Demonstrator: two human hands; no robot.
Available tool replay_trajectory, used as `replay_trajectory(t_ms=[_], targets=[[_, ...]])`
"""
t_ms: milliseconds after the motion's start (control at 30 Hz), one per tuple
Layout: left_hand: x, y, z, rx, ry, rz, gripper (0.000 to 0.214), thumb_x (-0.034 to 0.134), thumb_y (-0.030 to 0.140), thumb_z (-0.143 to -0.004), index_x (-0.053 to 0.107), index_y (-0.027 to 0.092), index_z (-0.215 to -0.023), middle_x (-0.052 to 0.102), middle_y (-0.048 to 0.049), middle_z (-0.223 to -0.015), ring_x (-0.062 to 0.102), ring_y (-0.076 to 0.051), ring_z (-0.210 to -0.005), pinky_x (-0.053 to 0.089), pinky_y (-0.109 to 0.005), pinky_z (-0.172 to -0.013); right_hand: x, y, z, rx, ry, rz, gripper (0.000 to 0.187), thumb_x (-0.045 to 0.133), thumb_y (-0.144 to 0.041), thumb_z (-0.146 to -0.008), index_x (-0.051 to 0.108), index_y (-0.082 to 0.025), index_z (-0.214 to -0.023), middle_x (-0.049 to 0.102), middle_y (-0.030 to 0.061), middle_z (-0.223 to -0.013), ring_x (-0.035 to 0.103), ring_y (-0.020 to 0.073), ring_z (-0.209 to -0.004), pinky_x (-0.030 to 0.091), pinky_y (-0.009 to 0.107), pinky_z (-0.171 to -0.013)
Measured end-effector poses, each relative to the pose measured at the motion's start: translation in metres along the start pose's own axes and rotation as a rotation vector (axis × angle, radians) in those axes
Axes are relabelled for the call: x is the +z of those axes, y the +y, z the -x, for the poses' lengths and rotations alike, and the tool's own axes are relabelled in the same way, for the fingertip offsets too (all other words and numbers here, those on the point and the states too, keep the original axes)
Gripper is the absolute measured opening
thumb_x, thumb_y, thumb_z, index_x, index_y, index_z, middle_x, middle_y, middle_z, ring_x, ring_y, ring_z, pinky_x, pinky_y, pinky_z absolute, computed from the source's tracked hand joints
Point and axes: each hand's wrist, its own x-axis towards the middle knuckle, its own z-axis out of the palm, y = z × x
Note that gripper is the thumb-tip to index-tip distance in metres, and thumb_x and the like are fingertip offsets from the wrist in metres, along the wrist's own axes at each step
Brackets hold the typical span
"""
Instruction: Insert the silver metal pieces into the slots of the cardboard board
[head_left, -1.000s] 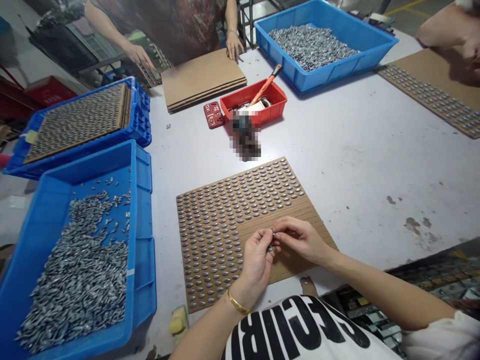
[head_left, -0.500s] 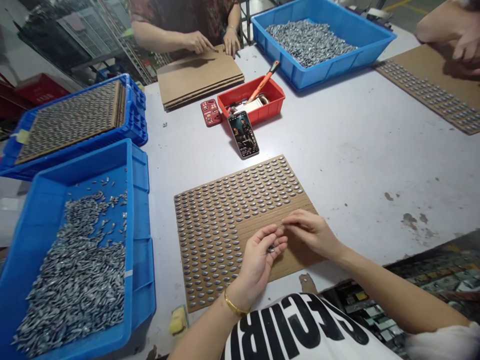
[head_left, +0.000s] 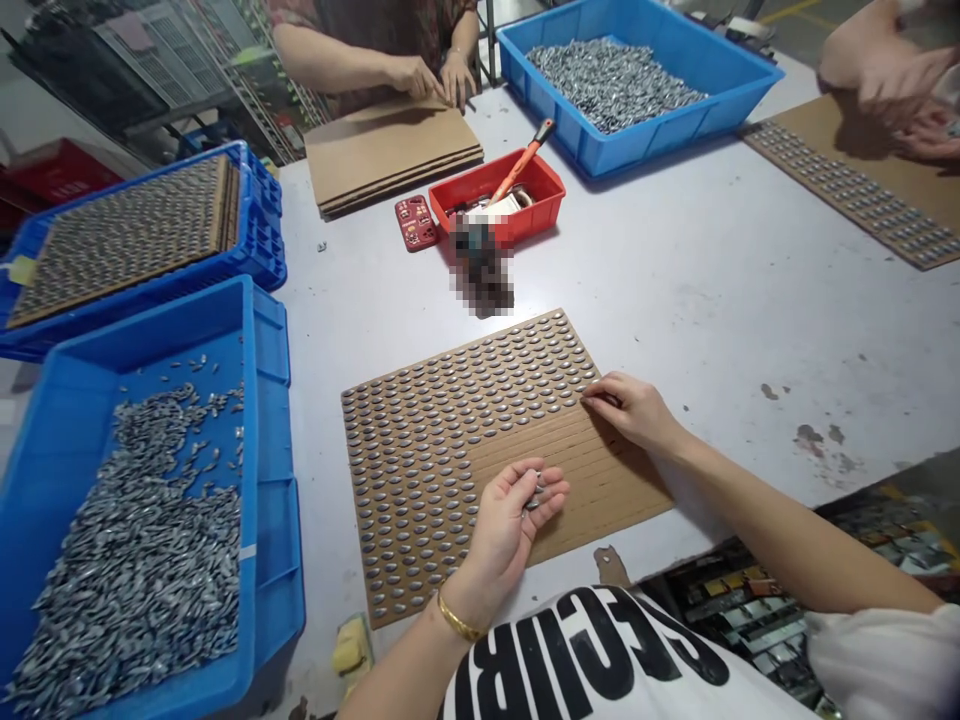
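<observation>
Head view: over cardboard [head_left: 604, 485], metal pieces [head_left: 536, 492] are held in the left hand [head_left: 510, 515]; what the right hand [head_left: 636, 408], apart, grips cannot be told.

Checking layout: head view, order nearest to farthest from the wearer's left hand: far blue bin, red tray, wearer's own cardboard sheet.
1. Cardboard sheet, beneath the left hand
2. Red tray, ahead, mid-table
3. Far blue bin, farther ahead, to the right

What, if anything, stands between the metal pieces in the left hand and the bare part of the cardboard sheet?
Only the left hand itself, cupped under the metal pieces above the cardboard sheet; nothing else visible. The right hand is off to the side, at the sheet's right edge.
</observation>
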Motion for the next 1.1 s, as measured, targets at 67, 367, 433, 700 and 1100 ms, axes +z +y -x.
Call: replay_trajectory(t_ms=[67,367,433,700,1100], targets=[[0.000,0.000,0.000,-0.004,0.002,0.004,0.022,0.069,0.023,-0.079,0.056,0.014,-0.094,0.070,-0.0145,-0.097,0.069,-0.019,-0.083,0.056,-0.030,-0.078,0.001,0.003,-0.001,-0.025,0.006,0.049,0.016,0.051,-0.029,-0.089,0.065,-0.021,-0.087,0.060,0.0038,-0.079,0.056,0.0159,-0.067,0.045,0.030,-0.064],[0.001,-0.004,-0.002,-0.007,-0.027,-0.067,0.028,0.076,0.032,-0.072,0.063,0.013,-0.088,0.065,-0.0053,-0.076,0.062,-0.011,-0.065,0.052,-0.021,-0.062,0.003,0.007,-0.001,-0.062,-0.027,0.170,0.012,0.052,-0.026,-0.089,0.063,-0.021,-0.089,0.059,0.0048,-0.086,0.057,0.0162,-0.070,0.045,0.028,-0.065],[0.000,-0.004,-0.001,0.001,-0.011,-0.074,0.030,0.077,0.033,-0.070,0.065,0.013,-0.089,0.063,-0.0030,-0.072,0.059,-0.009,-0.061,0.051,-0.020,-0.059,0.003,0.008,-0.001,-0.071,-0.041,0.196,0.013,0.051,-0.025,-0.090,0.063,-0.021,-0.092,0.060,0.0056,-0.090,0.058,0.0170,-0.074,0.046,0.028,-0.066],[-0.001,-0.007,-0.001,-0.001,0.006,-0.074,0.035,0.079,0.029,-0.067,0.070,0.012,-0.096,0.066,-0.0056,-0.077,0.060,-0.010,-0.067,0.051,-0.021,-0.065,0.004,0.005,0.000,-0.120,-0.070,0.308,0.018,0.045,-0.022,-0.092,0.063,-0.022,-0.092,0.060,0.0063,-0.095,0.059,0.0180,-0.079,0.045,0.027,-0.066],[-0.003,-0.005,-0.015,0.121,0.015,-0.090,0.024,0.080,0.025,-0.066,0.064,0.014,-0.080,0.060,-0.0007,-0.069,0.055,-0.007,-0.061,0.050,-0.018,-0.060,-0.012,-0.018,0.023,0.086,0.053,-0.173,0.017,0.051,-0.032,-0.091,0.064,-0.022,-0.096,0.065,0.0048,-0.088,0.061,0.0180,-0.079,0.049,0.029,-0.064]])
